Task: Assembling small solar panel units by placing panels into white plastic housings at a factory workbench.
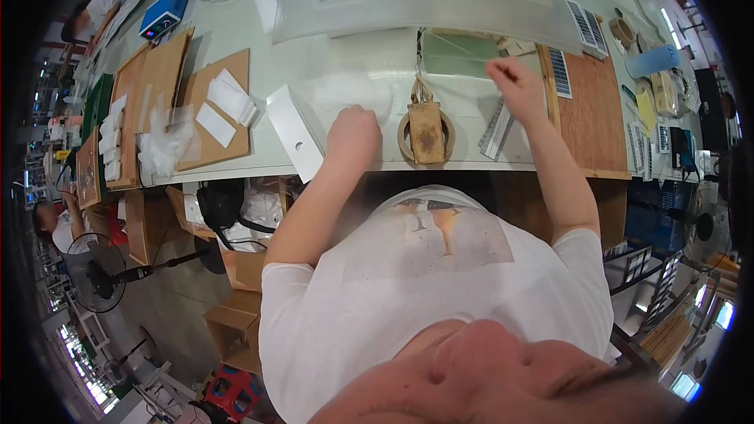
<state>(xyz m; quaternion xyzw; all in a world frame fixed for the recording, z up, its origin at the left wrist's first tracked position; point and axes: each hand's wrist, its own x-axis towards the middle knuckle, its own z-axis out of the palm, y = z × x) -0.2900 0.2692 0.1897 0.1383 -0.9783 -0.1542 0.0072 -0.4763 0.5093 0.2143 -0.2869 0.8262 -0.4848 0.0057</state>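
My left hand (353, 137) is closed on the pale tabletop, knuckles up, just right of a long white box (295, 133) with a small round hole. Its fingertips are turned away, so I cannot see what they hold, if anything. My right hand (516, 88) is raised over the right side of the table, fingers pinched; anything between them is too small to make out. Below it lie grey printed strips (496, 132). Between the hands, a worn tan block (426, 133) with a cord sits over a brown tape roll (448, 138).
A translucent shelf (424, 12) overhangs the far middle. At left are cardboard sheets (236, 67) with white pieces, clear plastic bags (166, 144) and a blue control box (163, 14). A wooden board (585, 118) and a blue cylinder (653, 61) are at right.
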